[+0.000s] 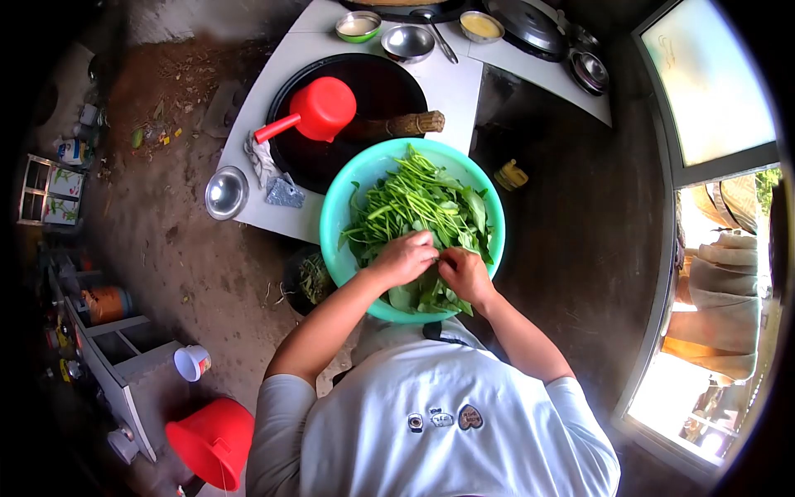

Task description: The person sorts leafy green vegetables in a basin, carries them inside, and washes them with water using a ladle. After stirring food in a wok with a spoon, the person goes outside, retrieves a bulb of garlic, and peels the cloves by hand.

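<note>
A mint-green plastic basin (334, 211) rests close to my body, piled with leafy greens (406, 199) whose long thin stems lie toward the far side. Over the near part of the pile, my left hand (406, 260) is closed with its fingertips pinched on a piece of the greens. Right beside it, my right hand (466, 275) is closed too, thumb and fingers pressed together on the same greens. The fingertips of the two hands nearly meet, and the exact piece between them is mostly hidden. Loose leaves lie beneath both hands.
Beyond the basin, a red dipper (325, 109) lies over a large dark wok (286, 87) set in a white counter (451, 79), near a bundled brush (406, 124). A metal bowl (226, 193) sits at the counter's left corner. A red bucket (211, 439) stands lower left.
</note>
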Demonstrator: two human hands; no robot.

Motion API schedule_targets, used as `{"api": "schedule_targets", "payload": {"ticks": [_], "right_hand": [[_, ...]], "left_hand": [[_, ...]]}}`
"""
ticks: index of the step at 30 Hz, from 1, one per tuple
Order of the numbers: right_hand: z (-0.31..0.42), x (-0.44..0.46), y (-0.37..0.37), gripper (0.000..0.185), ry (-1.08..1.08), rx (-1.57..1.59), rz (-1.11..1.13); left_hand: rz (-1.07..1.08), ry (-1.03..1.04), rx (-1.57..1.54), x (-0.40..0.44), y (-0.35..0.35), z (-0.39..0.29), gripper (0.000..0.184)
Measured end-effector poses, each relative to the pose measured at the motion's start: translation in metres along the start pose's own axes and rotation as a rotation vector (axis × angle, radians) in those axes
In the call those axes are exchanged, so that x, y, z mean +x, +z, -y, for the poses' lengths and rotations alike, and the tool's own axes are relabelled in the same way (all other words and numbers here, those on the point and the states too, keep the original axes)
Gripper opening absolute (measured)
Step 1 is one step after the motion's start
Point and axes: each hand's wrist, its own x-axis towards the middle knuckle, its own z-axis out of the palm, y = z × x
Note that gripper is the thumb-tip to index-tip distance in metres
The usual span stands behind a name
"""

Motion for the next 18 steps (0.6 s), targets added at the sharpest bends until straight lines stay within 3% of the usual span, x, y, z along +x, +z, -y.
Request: {"api": "schedule_targets", "payload": {"ticks": [1,5,6,7,9,11,12,13,14,15,16,17,18], "right_hand": [[0.006,0.001,-0.001,0.017,0.044,0.018,0.0],[0.016,0.003,-0.023,0.009,0.245,0.822,0.096],[0.02,0.002,-0.038,0.008,0.257,0.867,0.064],[0.018,0.001,-0.053,0.006,0.271,0.912,0.032],[-0.008,-0.008,-0.085,0.011,0.208,1.198,-0.003],[-0.034,-0.013,-0.102,0.029,0.158,1.243,-0.311],[-0.033,-0.02,-0.102,0.04,0.333,0.936,-0.486],[-0.033,-0.028,-0.101,0.052,0.494,0.614,-0.649],[-0.059,-0.043,-0.099,0.056,0.562,0.498,-0.648],[-0.083,-0.06,-0.094,0.06,0.628,0.382,-0.652],[-0.081,-0.075,-0.09,0.059,0.699,0.555,-0.614],[-0.075,-0.09,-0.085,0.058,0.766,0.731,-0.575],[-0.075,-0.103,-0.075,0.057,0.818,0.765,-0.567]], "left_hand": [[0.0,0.006,-0.014,0.0,0.0,0.002,0.006],[0.089,-0.02,0.025,-0.01,-0.009,0.014,0.005],[0.136,-0.021,-0.003,-0.012,-0.01,0.016,0.011],[0.128,0.032,-0.026,-0.012,-0.019,0.013,0.029],[0.257,-0.158,-0.257,-0.002,-0.053,0.0,0.047],[0.134,-0.196,-0.386,0.005,-0.081,0.018,0.049],[-0.004,-0.189,-0.413,0.006,-0.088,0.044,0.042],[-0.127,-0.256,-0.284,0.009,-0.101,0.071,0.037],[-0.257,-0.257,0.088,0.012,-0.12,0.102,0.031],[-0.331,-0.327,0.27,0.011,-0.138,0.129,0.031],[-0.406,-0.309,0.519,0.011,-0.159,0.149,0.033],[-0.249,-0.654,0.571,0.015,-0.178,0.161,0.043],[-0.227,-0.735,0.717,0.012,-0.19,0.186,0.05]]}}
